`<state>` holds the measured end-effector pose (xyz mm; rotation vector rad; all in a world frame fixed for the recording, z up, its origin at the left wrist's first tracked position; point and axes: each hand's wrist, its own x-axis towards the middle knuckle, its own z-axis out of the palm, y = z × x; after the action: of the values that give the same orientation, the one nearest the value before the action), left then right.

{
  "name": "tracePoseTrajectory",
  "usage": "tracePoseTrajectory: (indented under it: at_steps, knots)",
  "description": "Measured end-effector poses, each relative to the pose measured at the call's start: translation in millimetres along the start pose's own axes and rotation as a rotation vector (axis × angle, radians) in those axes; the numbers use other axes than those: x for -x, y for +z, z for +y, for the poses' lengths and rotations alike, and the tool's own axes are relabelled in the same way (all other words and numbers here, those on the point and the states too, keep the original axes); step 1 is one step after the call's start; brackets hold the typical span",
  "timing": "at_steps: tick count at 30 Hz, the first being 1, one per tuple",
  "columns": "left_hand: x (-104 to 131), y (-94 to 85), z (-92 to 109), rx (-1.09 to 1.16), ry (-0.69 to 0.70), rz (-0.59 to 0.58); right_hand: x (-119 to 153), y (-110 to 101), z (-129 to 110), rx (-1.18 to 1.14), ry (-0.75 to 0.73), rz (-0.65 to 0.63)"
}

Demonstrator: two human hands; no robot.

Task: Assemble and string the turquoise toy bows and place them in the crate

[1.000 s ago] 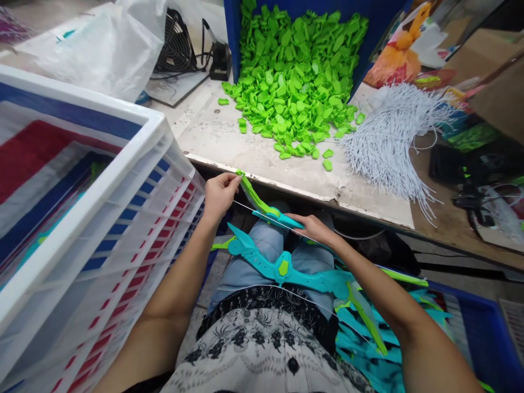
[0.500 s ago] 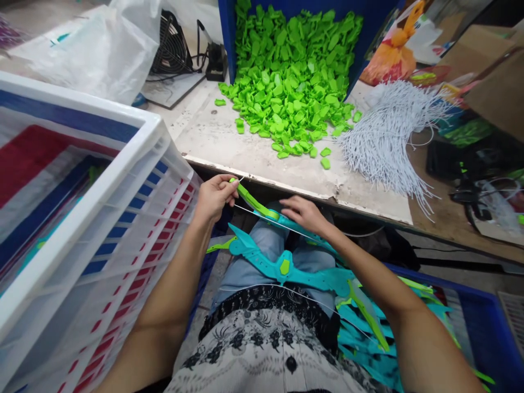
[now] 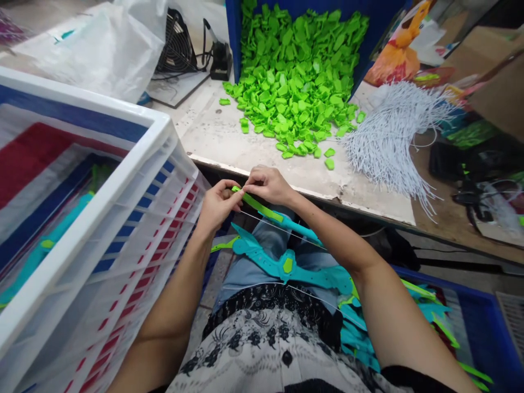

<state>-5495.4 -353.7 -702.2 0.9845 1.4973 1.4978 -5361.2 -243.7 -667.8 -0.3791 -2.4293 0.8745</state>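
Observation:
My left hand is closed on the green end of a turquoise and green toy bow. At that same tip, my right hand pinches the end of the bow's white string, mostly hidden by the fingertips. The rest of the string runs along the bow, below its green limb, and passes under my right forearm. A second toy bow, turquoise with a green centre piece, lies across my lap, with its own white string nearer my waist.
On the table, green plastic pieces spill from a blue bin. A bundle of white strings lies to their right. A white crate stands at left; a blue crate with more bows is at lower right.
My right hand has moved left and up from the bow's middle to its green tip, where its fingers have closed beside my left hand's. My left hand stays on the tip.

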Motion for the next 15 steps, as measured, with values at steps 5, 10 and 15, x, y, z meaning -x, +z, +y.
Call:
tracePoseTrajectory:
  at_steps: [5,10,15]
  knots:
    - [2,14.2,-2,-0.357,0.27,0.213,-17,-4,13,0.009,0.078,0.002]
    - [7,25.8,-3,-0.26,0.387,0.15,-43,-44,56,0.048,0.359,0.551]
    - [-17,20.6,3,-0.114,0.182,-0.058,-22,-30,11,0.246,0.091,0.552]
